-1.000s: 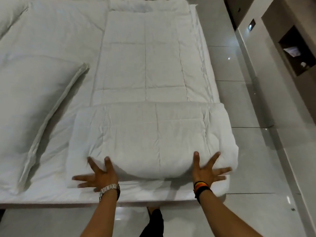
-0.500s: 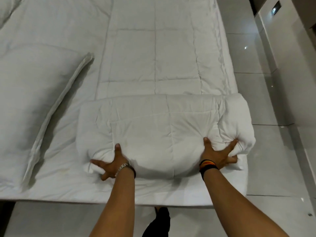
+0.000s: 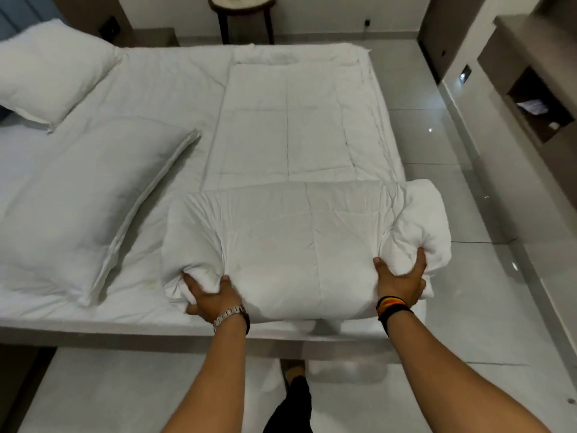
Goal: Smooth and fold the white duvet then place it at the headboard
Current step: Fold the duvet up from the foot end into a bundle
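Note:
The white duvet (image 3: 299,232) lies as a long strip down the right side of the bed, its near end folded over into a thick bundle at the bed's near edge. My left hand (image 3: 212,295), with a metal watch on the wrist, grips the bundle's near left corner. My right hand (image 3: 401,279), with dark and striped wristbands, grips the bunched near right corner, which overhangs the bed's right side. The far part of the strip lies flat toward the far edge.
Two white pillows lie on the bed (image 3: 146,89): a large one (image 3: 75,207) at the left and another (image 3: 53,73) at the far left. A round side table (image 3: 242,10) stands beyond the bed. Tiled floor (image 3: 452,189) and a wall niche (image 3: 537,104) are on the right.
My hands went from spread flat at the bundle's near edge to closing on its two near corners, bunching the fabric. The head tilted up, showing the far end of the bed.

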Demonstrator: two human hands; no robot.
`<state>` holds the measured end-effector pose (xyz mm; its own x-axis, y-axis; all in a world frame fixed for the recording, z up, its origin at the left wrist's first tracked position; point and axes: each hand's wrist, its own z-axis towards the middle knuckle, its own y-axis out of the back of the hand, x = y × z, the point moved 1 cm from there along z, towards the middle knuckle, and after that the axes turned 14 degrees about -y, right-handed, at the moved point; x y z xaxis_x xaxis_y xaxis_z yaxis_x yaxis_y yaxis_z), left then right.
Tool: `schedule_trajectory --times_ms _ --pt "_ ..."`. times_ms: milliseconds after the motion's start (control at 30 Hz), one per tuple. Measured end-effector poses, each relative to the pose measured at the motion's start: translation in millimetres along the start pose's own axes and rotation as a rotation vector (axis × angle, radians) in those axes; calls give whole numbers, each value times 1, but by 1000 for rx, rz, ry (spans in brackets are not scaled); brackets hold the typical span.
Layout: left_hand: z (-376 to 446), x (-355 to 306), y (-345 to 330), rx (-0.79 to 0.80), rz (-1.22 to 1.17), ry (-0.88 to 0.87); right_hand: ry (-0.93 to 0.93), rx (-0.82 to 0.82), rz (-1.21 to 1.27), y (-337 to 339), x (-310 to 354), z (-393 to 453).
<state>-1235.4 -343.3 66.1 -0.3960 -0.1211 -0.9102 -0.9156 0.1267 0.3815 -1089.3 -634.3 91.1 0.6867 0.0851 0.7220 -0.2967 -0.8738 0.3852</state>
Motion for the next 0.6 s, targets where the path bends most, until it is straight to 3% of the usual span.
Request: schedule_trajectory --times_ms 200,300,367,467,600 --pt "-81 54 132 37 76 -8 -40 35 -121 110 -96 -59" --pt "-109 82 194 29 260 106 -134 26 -228 152 -147 -91" --pt "-116 75 218 22 261 191 -153 11 -256 165 -161 -108" --pt "-115 35 218 30 138 173 -131 -16 -193 156 -136 -110" --pt "-76 -46 166 84 41 -75 -30 -30 -17 116 -51 -87"
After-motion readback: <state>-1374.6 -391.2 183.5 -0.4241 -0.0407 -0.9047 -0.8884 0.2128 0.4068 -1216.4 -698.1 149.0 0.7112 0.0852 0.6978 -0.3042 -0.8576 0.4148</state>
